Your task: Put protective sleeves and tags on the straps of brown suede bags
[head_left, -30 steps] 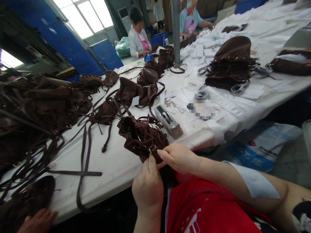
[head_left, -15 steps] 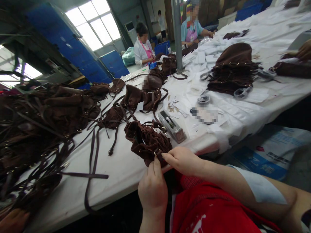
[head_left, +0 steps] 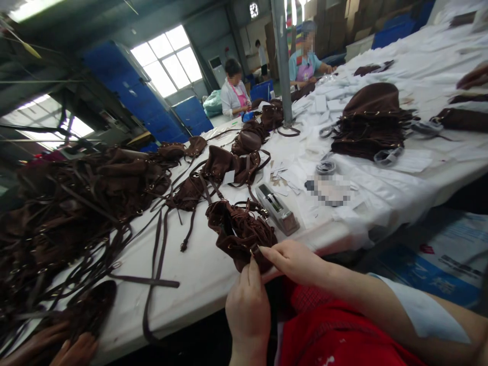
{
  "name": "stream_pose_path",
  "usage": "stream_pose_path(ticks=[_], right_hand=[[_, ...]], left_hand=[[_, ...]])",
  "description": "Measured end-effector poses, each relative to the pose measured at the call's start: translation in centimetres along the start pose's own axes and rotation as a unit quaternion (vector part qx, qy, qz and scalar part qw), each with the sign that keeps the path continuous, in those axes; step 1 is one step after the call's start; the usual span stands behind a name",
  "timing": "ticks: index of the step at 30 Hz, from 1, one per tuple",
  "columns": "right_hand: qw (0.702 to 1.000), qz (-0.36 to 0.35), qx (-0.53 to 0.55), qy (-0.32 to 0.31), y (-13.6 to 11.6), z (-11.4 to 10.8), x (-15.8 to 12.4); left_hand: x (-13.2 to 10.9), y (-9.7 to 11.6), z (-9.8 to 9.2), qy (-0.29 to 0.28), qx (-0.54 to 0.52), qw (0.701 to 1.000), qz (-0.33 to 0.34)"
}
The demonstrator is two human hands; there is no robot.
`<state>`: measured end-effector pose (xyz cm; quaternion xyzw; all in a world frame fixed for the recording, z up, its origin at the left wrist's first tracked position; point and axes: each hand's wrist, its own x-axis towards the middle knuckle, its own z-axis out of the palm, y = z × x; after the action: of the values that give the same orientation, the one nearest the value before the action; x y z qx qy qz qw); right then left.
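Brown fringed bag (head_left: 244, 231) located at the near edge of the white tabletop (head_left: 190, 310); its mouth is gaping and its fringe is bunched along the right side. The bag's near rim is pinched by the fingers of the left hand (head_left: 249, 307), at a small gold-coloured fitting (head_left: 251, 252). Just beside it, the rim is gripped by the closed fingers of the right hand (head_left: 292, 259); the contact under these fingertips is partly hidden. A grey tape dispenser (head_left: 277, 209) is placed just beyond the bag, to its right. A heap of brown bags (head_left: 110, 183) is piled at left, with loose straps (head_left: 157, 254) strewn nearby. At lower left, a dark item is handled by a co-worker's hands (head_left: 78, 348).
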<state>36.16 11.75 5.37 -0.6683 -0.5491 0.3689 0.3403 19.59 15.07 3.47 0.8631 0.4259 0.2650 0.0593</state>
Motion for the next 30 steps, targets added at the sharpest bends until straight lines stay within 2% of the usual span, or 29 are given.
stream_pose_path(ticks=[5,11,16,20,21,23,26,28,30], right_hand=[[0.998,-0.027,0.016,0.051,1.7,-0.8,0.9],[0.99,-0.02,-0.013,0.142,2.7,-1.5,3.8],[0.988,-0.038,0.007,0.147,2.2,-0.3,5.7],[0.993,-0.053,0.0,0.109,2.3,2.2,5.6],[0.994,-0.054,-0.005,0.093,2.4,3.0,5.4],[0.997,-0.057,-0.017,0.049,2.6,4.6,4.7],[0.997,-0.051,-0.047,-0.015,2.9,6.8,3.8],[0.996,-0.033,-0.077,-0.019,3.2,7.7,3.7],[0.995,-0.016,-0.102,0.009,3.5,8.4,4.0]], left_hand=[[-1.8,-2.8,0.5,0.029,-0.061,0.996,-0.053],[-4.9,-6.4,0.6,0.052,-0.124,0.984,-0.118],[-7.2,-8.4,-0.2,0.005,-0.117,0.97,-0.213],[-9.0,-10.0,0.2,-0.001,-0.053,0.949,-0.311],[-9.4,-10.2,0.5,-0.027,-0.03,0.944,-0.329],[-10.0,-10.0,1.3,-0.127,0.005,0.93,-0.346],[-10.1,-8.1,2.8,-0.283,-0.006,0.904,-0.32],[-9.5,-6.3,3.6,-0.321,-0.043,0.904,-0.279],[-8.4,-4.5,4.0,-0.316,-0.08,0.915,-0.239]])
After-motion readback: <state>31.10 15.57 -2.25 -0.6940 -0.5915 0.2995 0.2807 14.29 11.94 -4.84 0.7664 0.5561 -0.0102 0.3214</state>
